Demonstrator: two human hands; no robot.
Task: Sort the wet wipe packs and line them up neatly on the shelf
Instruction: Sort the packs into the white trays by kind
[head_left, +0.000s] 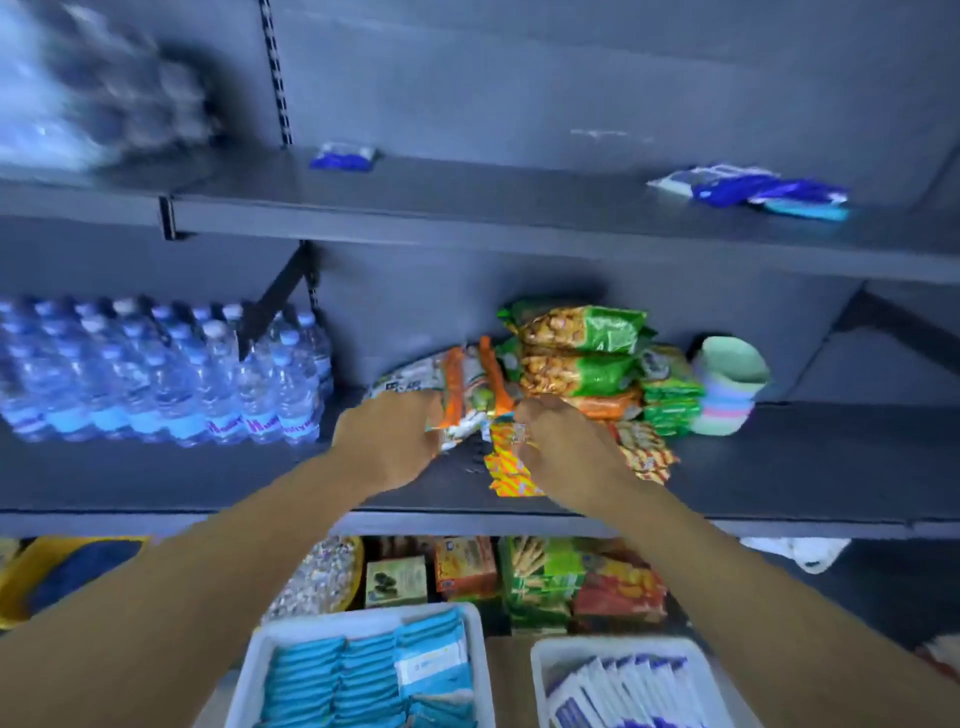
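Dark grey metal shelving fills the frame, and two bare arms reach up from the bottom edge to the middle shelf at centre. The left hand has its fingers curled around the lower edge of a white and orange snack packet, gripping it. The right hand has its fingers bent down onto small yellow and orange packets lying on the shelf; blur hides whether it pinches one or only touches them. Behind the hands sits a stack of green snack bags, with pastel cups to the right and bottled water at the left.

The wet wipe packs are in three places: teal packs in a white tray at bottom centre, white and blue packs in a second white tray at bottom right, and a few blue packs lying loose on the upper shelf at upper right, with one more blue pack near upper centre.
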